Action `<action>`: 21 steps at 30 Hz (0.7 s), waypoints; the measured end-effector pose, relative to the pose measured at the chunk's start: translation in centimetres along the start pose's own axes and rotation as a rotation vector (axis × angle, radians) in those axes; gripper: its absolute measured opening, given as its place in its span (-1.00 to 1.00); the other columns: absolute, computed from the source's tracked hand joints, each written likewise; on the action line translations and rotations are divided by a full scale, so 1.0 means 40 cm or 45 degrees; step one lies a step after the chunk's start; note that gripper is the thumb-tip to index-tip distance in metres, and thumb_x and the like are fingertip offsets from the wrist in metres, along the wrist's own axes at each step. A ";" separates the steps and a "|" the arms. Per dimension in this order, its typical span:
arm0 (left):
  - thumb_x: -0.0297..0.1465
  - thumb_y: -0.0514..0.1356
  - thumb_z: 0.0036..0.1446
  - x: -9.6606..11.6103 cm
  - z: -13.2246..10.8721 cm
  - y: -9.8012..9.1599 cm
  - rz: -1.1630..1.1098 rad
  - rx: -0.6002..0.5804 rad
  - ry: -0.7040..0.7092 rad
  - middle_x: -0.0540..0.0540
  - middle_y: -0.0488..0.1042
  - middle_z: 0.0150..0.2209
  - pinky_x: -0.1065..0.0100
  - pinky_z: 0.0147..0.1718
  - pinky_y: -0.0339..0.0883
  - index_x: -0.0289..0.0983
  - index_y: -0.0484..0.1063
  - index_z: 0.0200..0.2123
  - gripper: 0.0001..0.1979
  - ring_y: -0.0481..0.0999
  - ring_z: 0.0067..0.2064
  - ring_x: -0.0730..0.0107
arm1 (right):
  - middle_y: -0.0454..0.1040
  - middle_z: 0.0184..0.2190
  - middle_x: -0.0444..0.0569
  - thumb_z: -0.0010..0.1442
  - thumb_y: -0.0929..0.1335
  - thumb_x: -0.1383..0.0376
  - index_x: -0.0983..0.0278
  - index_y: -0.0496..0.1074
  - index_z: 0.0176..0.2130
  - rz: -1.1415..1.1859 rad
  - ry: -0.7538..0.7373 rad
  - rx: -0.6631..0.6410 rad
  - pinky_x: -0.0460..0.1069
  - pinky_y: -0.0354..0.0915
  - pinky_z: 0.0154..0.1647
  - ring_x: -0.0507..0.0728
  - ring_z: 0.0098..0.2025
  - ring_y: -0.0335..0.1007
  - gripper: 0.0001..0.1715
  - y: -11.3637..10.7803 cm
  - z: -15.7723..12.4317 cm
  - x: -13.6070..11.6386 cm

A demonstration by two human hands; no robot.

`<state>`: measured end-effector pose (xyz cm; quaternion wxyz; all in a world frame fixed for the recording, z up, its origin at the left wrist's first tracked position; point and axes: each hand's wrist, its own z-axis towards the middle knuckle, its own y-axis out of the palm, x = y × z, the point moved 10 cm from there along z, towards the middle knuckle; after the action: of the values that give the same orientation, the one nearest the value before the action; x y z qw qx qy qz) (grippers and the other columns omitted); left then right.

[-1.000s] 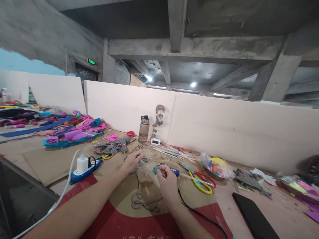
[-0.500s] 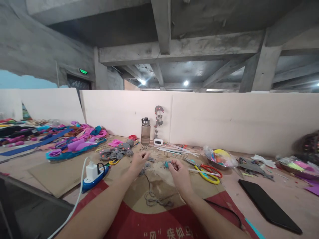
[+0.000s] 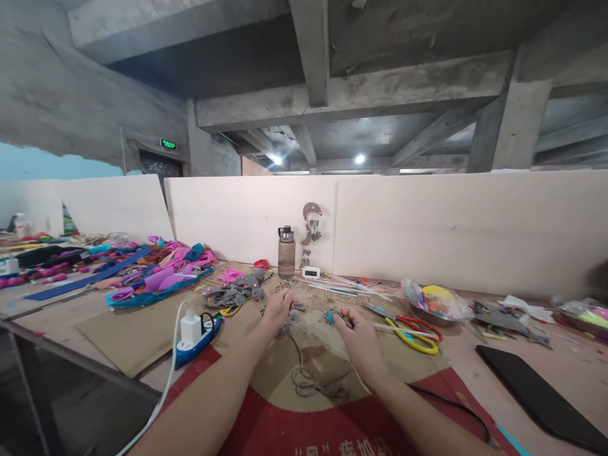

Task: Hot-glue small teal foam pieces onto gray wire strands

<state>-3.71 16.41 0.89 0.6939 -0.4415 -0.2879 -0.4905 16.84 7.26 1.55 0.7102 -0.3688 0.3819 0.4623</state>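
My left hand is closed, its fingertips pinched together over the cardboard; whatever they hold is too small to make out. Grey felt scraps and a grey yarn lie just below and beside it, the yarn running down into a loose tangle. To the right, my right hand pinches a small teal piece between thumb and fingers, a little above the board. Scissors with yellow and red handles lie beyond the right hand. Grey felt pieces with pink dots are heaped at the left.
A water bottle and small white clock stand at the back, near a hanging grey moon ornament. A blue power strip sits left, a black phone right. A metal bowl holds bagged bits.
The whole view has swung slightly left, so things appear further right. My left hand's fingers have curled in more tightly. My right hand keeps its pinch on the teal piece.
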 end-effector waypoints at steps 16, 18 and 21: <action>-0.50 0.07 -0.12 0.017 0.004 -0.073 0.256 0.296 0.149 0.12 -0.04 -0.69 0.42 -0.54 -0.14 -0.25 -0.03 -0.68 -0.73 -0.01 -0.58 0.54 | 0.13 -0.65 -0.24 -0.04 0.32 0.05 0.28 0.35 -0.46 0.113 0.047 0.077 -0.09 -0.06 -0.54 -0.01 -0.57 -0.04 -0.67 -0.029 0.006 -0.008; -0.50 0.07 -0.12 0.028 0.000 -0.085 0.185 0.338 0.160 0.13 -0.09 -0.68 0.42 -0.54 -0.16 -0.24 -0.08 -0.67 -0.70 -0.05 -0.58 0.55 | 0.17 -0.64 -0.22 -0.05 0.32 0.05 0.28 0.34 -0.45 0.135 0.066 0.084 -0.09 -0.04 -0.54 -0.01 -0.57 -0.02 -0.67 -0.030 0.010 0.002; -0.48 0.07 -0.07 0.054 -0.011 -0.100 0.101 0.397 0.203 0.12 -0.14 -0.65 0.42 -0.54 -0.17 -0.23 -0.16 -0.66 -0.64 -0.09 -0.56 0.55 | 0.19 -0.63 -0.21 -0.05 0.32 0.05 0.27 0.33 -0.47 0.168 0.069 0.091 -0.09 -0.02 -0.54 -0.01 -0.57 0.00 -0.67 -0.033 0.013 0.005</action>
<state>-6.71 14.57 3.82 0.7936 -0.2992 -0.2867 -0.4456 18.24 7.39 1.81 0.6802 -0.3296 0.4410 0.4839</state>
